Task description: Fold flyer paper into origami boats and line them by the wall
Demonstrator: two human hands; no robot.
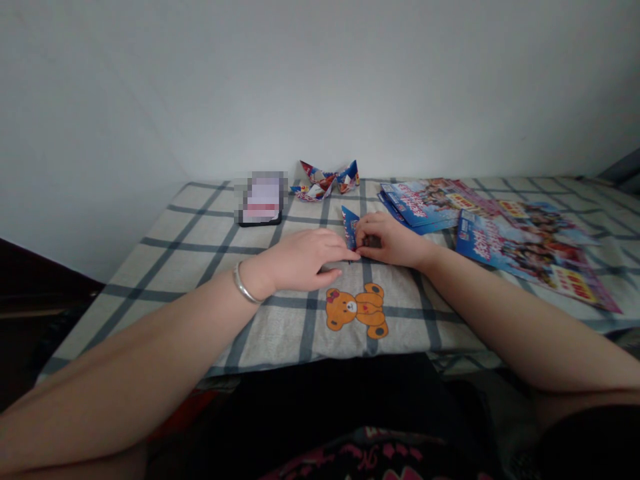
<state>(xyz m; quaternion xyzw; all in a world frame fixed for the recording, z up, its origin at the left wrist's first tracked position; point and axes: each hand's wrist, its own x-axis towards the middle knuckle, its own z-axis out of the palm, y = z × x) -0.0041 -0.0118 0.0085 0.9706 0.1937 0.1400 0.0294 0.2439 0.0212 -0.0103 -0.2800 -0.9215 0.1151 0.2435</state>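
Observation:
Both my hands meet over a small folded piece of blue printed paper on the checked cloth. My left hand, with a silver bracelet on its wrist, lies over the paper's near part, fingers pressed down on it. My right hand pinches the same paper from the right, fingers closed. One pointed corner of the paper sticks up between the hands.
Folded paper shapes lie at the back by the wall. A phone rests to their left. Colourful printed sheets spread over the right side. An orange bear print marks the cloth near me.

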